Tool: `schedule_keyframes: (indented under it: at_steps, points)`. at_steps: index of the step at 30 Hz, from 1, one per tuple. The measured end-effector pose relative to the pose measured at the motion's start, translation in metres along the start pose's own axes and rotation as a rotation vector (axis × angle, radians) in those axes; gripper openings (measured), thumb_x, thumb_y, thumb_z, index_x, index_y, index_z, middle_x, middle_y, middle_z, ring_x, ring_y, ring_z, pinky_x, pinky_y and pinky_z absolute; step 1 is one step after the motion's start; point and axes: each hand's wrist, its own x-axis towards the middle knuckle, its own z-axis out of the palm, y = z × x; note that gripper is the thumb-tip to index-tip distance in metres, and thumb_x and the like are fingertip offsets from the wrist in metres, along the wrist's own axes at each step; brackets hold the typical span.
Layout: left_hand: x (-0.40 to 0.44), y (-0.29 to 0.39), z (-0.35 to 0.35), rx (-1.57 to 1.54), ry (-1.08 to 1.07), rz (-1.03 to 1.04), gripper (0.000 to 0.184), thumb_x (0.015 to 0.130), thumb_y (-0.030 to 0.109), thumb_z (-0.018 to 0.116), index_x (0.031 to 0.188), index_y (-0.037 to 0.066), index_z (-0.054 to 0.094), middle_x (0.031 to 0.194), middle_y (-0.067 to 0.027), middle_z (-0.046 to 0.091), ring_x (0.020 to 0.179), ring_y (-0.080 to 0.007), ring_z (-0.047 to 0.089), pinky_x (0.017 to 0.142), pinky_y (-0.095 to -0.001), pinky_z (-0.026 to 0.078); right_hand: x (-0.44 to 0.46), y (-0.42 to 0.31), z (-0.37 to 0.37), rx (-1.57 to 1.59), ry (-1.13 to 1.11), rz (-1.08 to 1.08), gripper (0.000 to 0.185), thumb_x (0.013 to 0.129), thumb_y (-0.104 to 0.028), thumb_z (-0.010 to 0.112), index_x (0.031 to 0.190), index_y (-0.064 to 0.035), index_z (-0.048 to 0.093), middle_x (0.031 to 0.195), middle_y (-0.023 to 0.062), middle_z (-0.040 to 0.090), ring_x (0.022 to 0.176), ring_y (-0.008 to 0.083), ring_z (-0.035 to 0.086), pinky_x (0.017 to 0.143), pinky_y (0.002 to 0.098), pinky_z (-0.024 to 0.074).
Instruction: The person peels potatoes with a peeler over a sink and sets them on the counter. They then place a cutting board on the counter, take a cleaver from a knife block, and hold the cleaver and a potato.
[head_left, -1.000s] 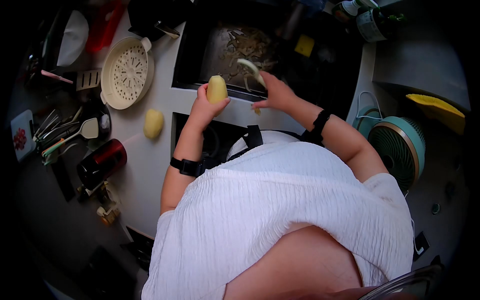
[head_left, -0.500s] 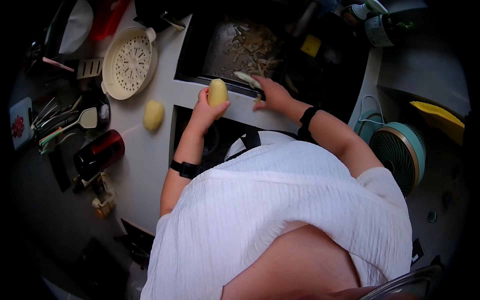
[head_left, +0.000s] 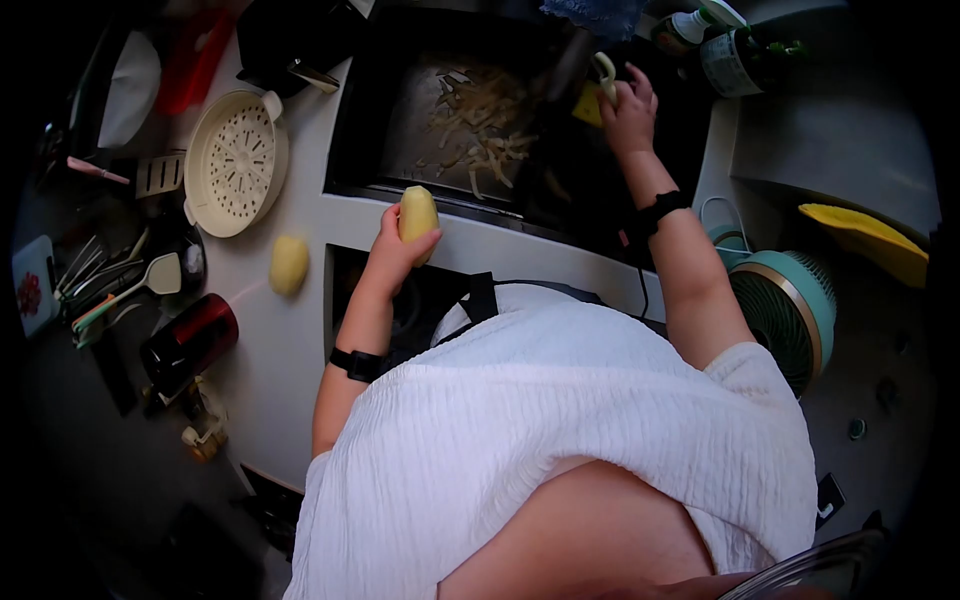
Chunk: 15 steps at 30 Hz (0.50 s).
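A pale yellow peeled potato is gripped upright in my left hand, over the counter edge in front of the sink. My right hand is raised above the dark right side of the sink, closed around a pale, curved tool that looks like a peeler. Some of its fingers stick out. Below, loose strips of peel lie scattered on the metal bottom of the sink. A second peeled potato rests on the counter to the left.
On the left counter are a cream perforated basket, a dark red canister and several utensils. A yellow sponge is by my right hand. At right stand bottles and a teal fan.
My right hand has moved up and to the right with the pale tool, away from the potato and the sink's near edge. My left hand still holds the potato. The view has shifted slightly.
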Motion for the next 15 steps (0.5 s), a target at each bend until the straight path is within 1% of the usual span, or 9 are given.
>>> schedule_keyframes:
  at_steps: [1,3,4,7,8,11,12,13,15]
  points:
    - [0.002,0.002,0.002,-0.001,-0.007,0.008,0.083,0.073,0.030,0.080,0.137,0.002,0.035,0.127,-0.0151,0.050,0.114,-0.0232,0.051,0.095,-0.0334,0.044,0.019,0.006,-0.002,-0.053,0.059,-0.024,0.022,0.085,-0.035,0.065,0.094,-0.0149,0.066,0.140,0.0069,0.044,0.118,0.0370,0.046,0.094,0.0488,0.0417]
    - [0.003,0.006,0.005,0.000,-0.019,0.021,0.083,0.073,0.030,0.080,0.137,0.003,0.035,0.126,-0.0149,0.050,0.114,-0.0229,0.051,0.095,-0.0331,0.044,0.051,0.010,-0.008,-0.157,0.019,-0.101,0.020,0.085,-0.031,0.066,0.097,-0.0144,0.067,0.140,0.0091,0.045,0.123,0.0377,0.043,0.098,0.0473,0.0391]
    - [0.003,0.009,0.006,0.005,-0.024,0.025,0.083,0.073,0.030,0.080,0.137,0.003,0.035,0.126,-0.0148,0.051,0.114,-0.0228,0.051,0.094,-0.0330,0.044,0.062,0.013,-0.006,-0.267,0.033,-0.209,0.022,0.085,-0.031,0.065,0.097,-0.0133,0.067,0.137,0.0094,0.047,0.124,0.0360,0.044,0.097,0.0467,0.0402]
    - [0.005,0.015,0.009,0.019,-0.029,0.038,0.082,0.073,0.030,0.080,0.137,0.003,0.035,0.126,-0.0146,0.051,0.113,-0.0225,0.051,0.094,-0.0329,0.044,0.080,0.017,-0.003,-0.204,-0.047,-0.281,0.024,0.085,-0.032,0.064,0.095,-0.0108,0.067,0.131,0.0102,0.053,0.118,0.0348,0.050,0.094,0.0457,0.0433]
    - [0.005,0.016,0.010,0.025,-0.025,0.041,0.082,0.073,0.030,0.080,0.136,0.003,0.035,0.126,-0.0146,0.051,0.113,-0.0224,0.051,0.093,-0.0329,0.044,0.079,0.014,-0.003,-0.136,-0.037,-0.264,0.022,0.083,-0.028,0.066,0.093,-0.0083,0.066,0.123,0.0107,0.057,0.111,0.0347,0.054,0.090,0.0449,0.0461]
    - [0.007,0.014,0.010,0.036,-0.015,0.047,0.082,0.073,0.030,0.079,0.136,0.003,0.036,0.125,-0.0144,0.051,0.113,-0.0225,0.052,0.093,-0.0329,0.044,0.059,-0.001,-0.004,-0.041,-0.133,-0.228,0.021,0.080,-0.028,0.071,0.092,-0.0102,0.066,0.130,0.0100,0.054,0.112,0.0354,0.054,0.090,0.0451,0.0469]
    - [0.008,0.013,0.010,0.037,-0.010,0.048,0.082,0.073,0.030,0.079,0.136,0.003,0.036,0.125,-0.0143,0.051,0.113,-0.0225,0.052,0.093,-0.0329,0.044,0.048,-0.005,-0.003,0.027,-0.039,-0.257,0.020,0.077,-0.022,0.073,0.091,-0.0092,0.066,0.128,0.0132,0.054,0.113,0.0363,0.053,0.089,0.0450,0.0476]
    - [0.008,0.013,0.010,0.020,-0.013,0.034,0.082,0.073,0.030,0.079,0.136,0.003,0.036,0.125,-0.0143,0.051,0.113,-0.0226,0.052,0.093,-0.0330,0.044,0.036,-0.020,-0.011,-0.017,0.041,-0.243,0.021,0.077,-0.020,0.074,0.092,-0.0082,0.065,0.126,0.0151,0.054,0.112,0.0365,0.054,0.088,0.0452,0.0474]
    - [0.006,0.011,0.009,-0.012,-0.017,0.000,0.082,0.073,0.030,0.079,0.136,0.002,0.035,0.125,-0.0143,0.051,0.113,-0.0227,0.052,0.093,-0.0331,0.044,0.013,-0.041,-0.013,0.074,-0.001,-0.178,0.022,0.081,-0.024,0.071,0.093,-0.0068,0.063,0.118,0.0164,0.056,0.105,0.0383,0.055,0.084,0.0453,0.0478]
